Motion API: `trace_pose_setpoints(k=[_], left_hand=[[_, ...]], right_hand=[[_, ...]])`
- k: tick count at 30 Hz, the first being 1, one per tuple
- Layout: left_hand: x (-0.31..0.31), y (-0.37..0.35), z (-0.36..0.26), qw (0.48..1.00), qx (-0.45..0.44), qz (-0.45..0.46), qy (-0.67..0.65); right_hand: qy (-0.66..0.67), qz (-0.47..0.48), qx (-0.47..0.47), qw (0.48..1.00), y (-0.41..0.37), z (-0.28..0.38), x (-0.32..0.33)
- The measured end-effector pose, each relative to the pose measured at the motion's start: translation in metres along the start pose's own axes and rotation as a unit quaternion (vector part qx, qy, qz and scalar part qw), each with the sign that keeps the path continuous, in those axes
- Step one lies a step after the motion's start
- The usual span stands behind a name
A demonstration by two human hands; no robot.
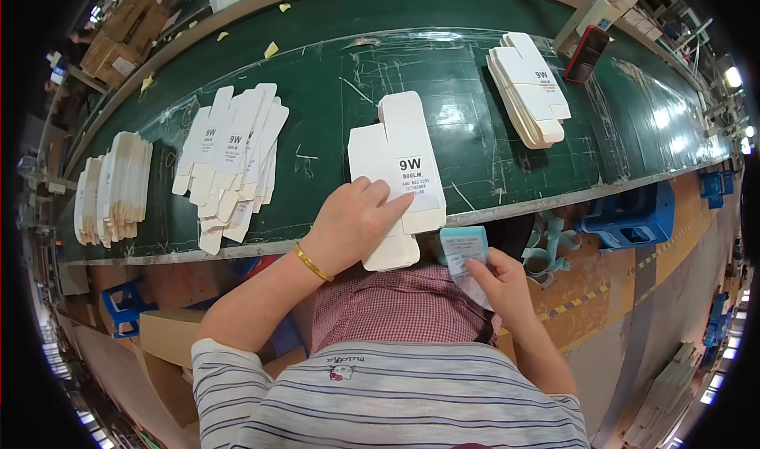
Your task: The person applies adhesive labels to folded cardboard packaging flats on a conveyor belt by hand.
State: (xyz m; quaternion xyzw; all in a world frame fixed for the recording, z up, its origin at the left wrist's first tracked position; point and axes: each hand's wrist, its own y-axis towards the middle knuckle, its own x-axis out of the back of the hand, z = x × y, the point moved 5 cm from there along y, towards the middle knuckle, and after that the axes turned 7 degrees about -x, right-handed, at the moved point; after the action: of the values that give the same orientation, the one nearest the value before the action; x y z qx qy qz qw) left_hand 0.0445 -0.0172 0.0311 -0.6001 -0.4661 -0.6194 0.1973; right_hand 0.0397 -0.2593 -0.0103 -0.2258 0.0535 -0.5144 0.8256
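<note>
The left hand [354, 223] lies on a flat white carton [400, 160] marked 9W, fingers half curled and pressing down; the thumb is hidden, so whether it actually grips cannot be told. The carton sits at the near edge of the green worktop [443, 77], its lower flap hanging past the rim, so it would likely slide off if the pressure eased. The right hand [503, 287] pinches a small teal label pad [463, 247] below the edge, over the lap; a loose pinch could drop it. A sweeping elbow could also scatter the fanned pile of cartons [233, 160] nearby.
</note>
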Motion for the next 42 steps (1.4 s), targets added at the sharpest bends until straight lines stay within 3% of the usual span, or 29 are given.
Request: trace_pose_setpoints(k=[6,10,13,16,18,20,22,26,29,32,33,35,38,42], left_hand=[[-0.011,0.023,-0.004,0.996,0.054,0.032,0.057],[-0.009,0.027,-0.014,0.999,-0.003,0.007,0.037],[-0.017,0.025,-0.019,0.991,-0.079,-0.003,0.106],[-0.018,0.025,-0.028,0.985,-0.114,0.036,0.125],[0.003,0.028,-0.029,0.983,-0.139,0.0,0.119],[0.042,0.023,-0.021,0.986,-0.132,0.008,0.102],[0.084,0.009,-0.009,0.978,-0.147,-0.067,0.134],[0.133,-0.058,0.051,0.972,-0.046,-0.034,0.228],[0.131,-0.112,0.104,0.954,0.065,0.014,0.292],[0.111,-0.106,0.076,0.977,0.145,-0.107,0.116],[0.102,-0.09,0.055,0.972,0.176,-0.142,-0.057],[0.076,-0.053,0.007,0.905,0.213,-0.202,-0.309],[0.041,-0.021,-0.033,0.826,0.205,-0.216,-0.479],[0.02,-0.022,-0.039,0.785,0.249,-0.152,-0.546]], right_hand=[[0.014,-0.001,0.008,1.0,-0.004,-0.016,0.0],[0.071,-0.005,0.036,0.997,0.002,-0.011,0.002],[0.06,-0.025,0.067,0.996,0.011,0.003,0.013],[-0.066,-0.086,0.158,0.981,0.01,0.037,0.033],[-0.215,-0.132,0.246,0.936,-0.003,0.084,0.046],[-0.26,-0.184,0.285,0.904,-0.009,0.112,0.063],[-0.27,-0.243,0.314,0.877,-0.029,0.149,0.08],[-0.113,-0.226,0.351,0.902,-0.045,0.176,0.086],[-0.157,-0.18,0.342,0.909,-0.029,0.162,0.074],[-0.175,-0.093,0.327,0.924,-0.002,0.135,0.036],[-0.165,-0.063,0.316,0.932,0.003,0.125,0.019],[-0.158,-0.016,0.272,0.949,0.01,0.104,-0.007],[-0.152,0.027,0.271,0.95,0.011,0.081,-0.027],[-0.133,0.044,0.258,0.956,0.004,0.088,-0.025]])
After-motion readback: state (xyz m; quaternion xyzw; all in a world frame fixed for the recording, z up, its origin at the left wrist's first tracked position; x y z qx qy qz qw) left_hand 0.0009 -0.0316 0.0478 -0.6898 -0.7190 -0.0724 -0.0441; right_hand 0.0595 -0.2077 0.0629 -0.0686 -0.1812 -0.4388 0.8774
